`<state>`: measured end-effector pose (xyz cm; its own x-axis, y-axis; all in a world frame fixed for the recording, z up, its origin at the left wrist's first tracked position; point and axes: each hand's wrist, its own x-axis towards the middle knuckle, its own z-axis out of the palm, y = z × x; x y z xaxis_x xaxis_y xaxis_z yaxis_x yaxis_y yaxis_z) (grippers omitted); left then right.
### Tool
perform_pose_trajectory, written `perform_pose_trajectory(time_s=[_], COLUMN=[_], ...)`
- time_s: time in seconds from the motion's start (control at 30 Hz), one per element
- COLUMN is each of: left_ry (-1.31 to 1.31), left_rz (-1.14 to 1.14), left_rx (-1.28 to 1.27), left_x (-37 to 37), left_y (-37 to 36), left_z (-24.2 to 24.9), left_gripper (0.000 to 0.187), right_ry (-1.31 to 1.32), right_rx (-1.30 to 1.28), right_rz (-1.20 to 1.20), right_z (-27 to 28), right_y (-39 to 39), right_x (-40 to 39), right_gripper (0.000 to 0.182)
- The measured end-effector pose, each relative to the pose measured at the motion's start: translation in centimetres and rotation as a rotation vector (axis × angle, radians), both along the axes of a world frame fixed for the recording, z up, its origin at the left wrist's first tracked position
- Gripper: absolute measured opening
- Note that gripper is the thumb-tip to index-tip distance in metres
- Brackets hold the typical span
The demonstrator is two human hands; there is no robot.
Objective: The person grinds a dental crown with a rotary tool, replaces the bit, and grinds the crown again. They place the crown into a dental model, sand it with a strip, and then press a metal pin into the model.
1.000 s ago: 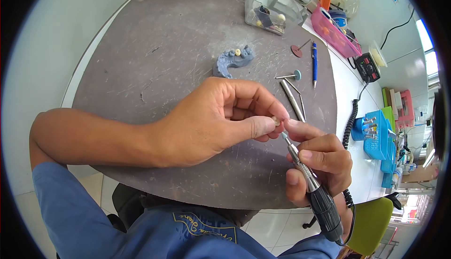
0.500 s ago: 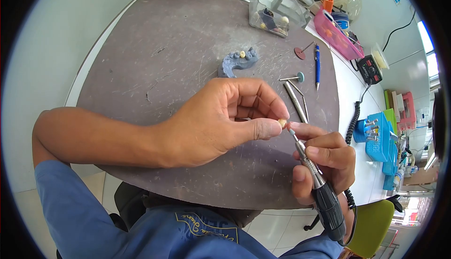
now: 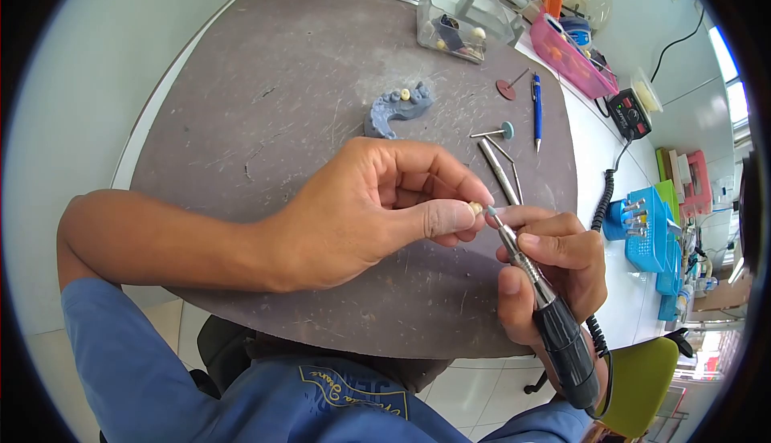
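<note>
A tiny cream-coloured tooth-shaped crown [image 3: 475,208] is sitting pinched between the thumb and fingertips of the left hand [image 3: 377,210]. The right hand [image 3: 554,270] is gripping a black-and-silver rotary handpiece [image 3: 538,294], its tip touching the crown. Beyond both hands, a blue dental arch model [image 3: 397,110] and loose metal burs [image 3: 502,171] are lying on the scratched grey round mat [image 3: 265,81].

Handpiece [image 3: 534,282] tip now against the tooth [image 3: 475,208].

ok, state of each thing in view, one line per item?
left hand: grip shut on small tooth crown
right hand: grip shut on rotary handpiece, bur tip at the crown
blue dental model: lying on mat, untouched
blue pen: lying flat
clear box: open
</note>
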<state>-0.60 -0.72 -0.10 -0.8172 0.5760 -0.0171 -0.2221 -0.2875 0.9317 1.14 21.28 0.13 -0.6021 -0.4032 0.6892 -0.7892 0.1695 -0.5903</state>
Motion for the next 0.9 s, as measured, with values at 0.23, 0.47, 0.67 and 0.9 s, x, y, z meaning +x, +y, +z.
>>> perform_pose_trajectory(time_s=[0.23, 0.47, 0.67, 0.9], left_ry=[0.027, 0.037, 0.022, 0.029], left_rz=[0.013, 0.004, 0.004, 0.003], left_rx=[0.000, -0.027, -0.003, 0.001], left_x=[0.06, 0.06, 0.00, -0.04], left_y=[0.07, -0.01, -0.04, 0.04], left_z=[-0.18, -0.28, -0.30, -0.41], left_gripper=[0.018, 0.018, 0.017, 0.017], right_ry=[-0.038, -0.046, -0.075, -0.087], right_rx=[-0.025, 0.045, 0.064, 0.080], right_rz=[-0.007, -0.005, 0.009, -0.011], right_z=[-0.16, 0.45, 0.66, 0.62], right_y=[-0.11, -0.04, -0.04, 0.02], right_x=[0.09, 0.14, 0.29, 0.37], right_gripper=[0.026, 0.028, 0.029, 0.030])
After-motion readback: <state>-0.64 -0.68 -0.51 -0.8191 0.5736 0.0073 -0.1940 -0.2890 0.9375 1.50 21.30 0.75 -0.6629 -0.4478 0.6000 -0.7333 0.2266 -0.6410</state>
